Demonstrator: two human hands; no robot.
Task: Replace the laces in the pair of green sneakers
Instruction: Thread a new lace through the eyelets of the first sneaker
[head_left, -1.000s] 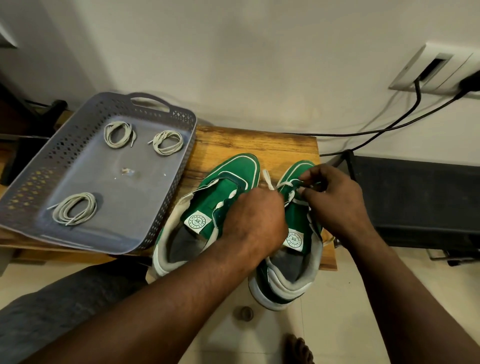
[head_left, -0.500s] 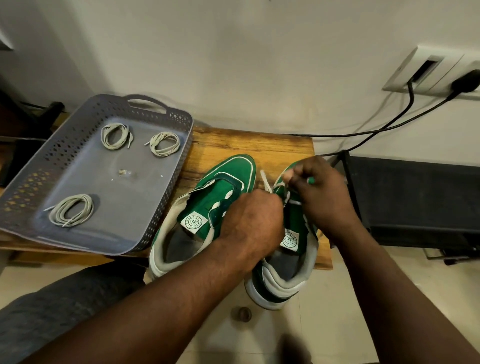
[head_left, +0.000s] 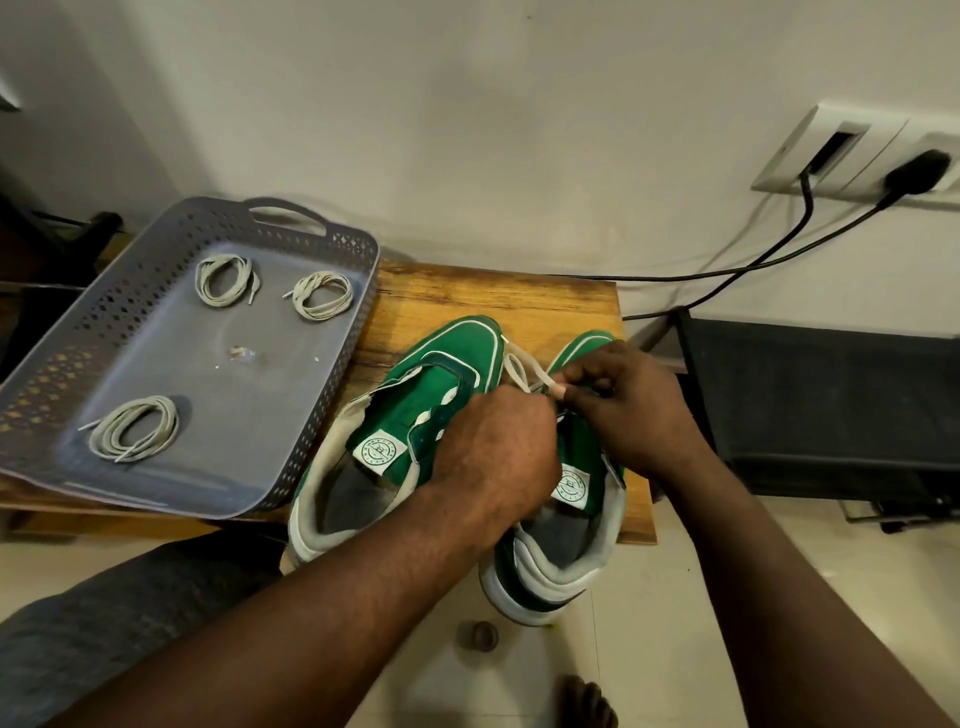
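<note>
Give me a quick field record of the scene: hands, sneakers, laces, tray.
right hand: pinches the lace at the front of the right-side sneaker
left hand: over the same sneaker, fingers hidden
lace: loop sticks up between the two sneakers
left-side sneaker: on the table, beside the tray
tray: three coiled laces inside
</note>
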